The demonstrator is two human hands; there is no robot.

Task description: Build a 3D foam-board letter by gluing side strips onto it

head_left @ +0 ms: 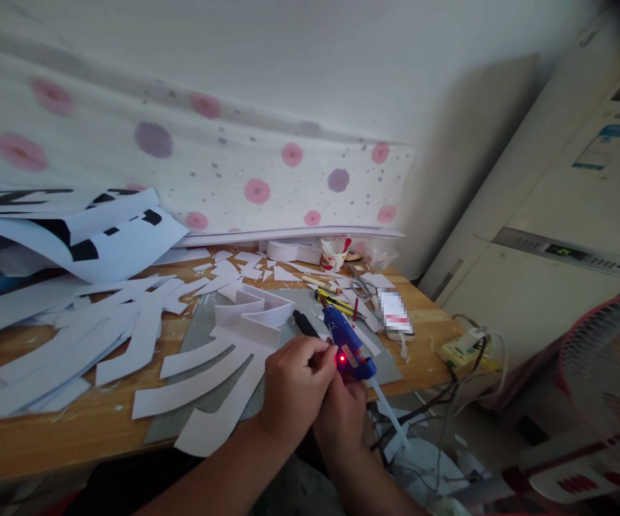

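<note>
Writing: small label [349, 356] on blue glue gun [345, 337], too small to read; blue-and-white sticker [605, 145] on white appliance [562, 208], illegible; green-lit display [566, 251] likewise; phone [395, 312] screen pixelated; black shapes on printed sheets [110, 236], far left.
Containers: red-patterned cup [332, 256] at table's back, red item [347, 244] protruding.
Hands: right hand [345, 412] wrapped round gun's handle, red light on, translucent stick out the rear; left hand [299, 376] has thumb and forefinger drawn together beside gun; cannot tell if they pinch anything; gun held over grey mat's [282, 295] near right part; walled white paper piece [256, 312] upright on mat, left of gun.
</note>
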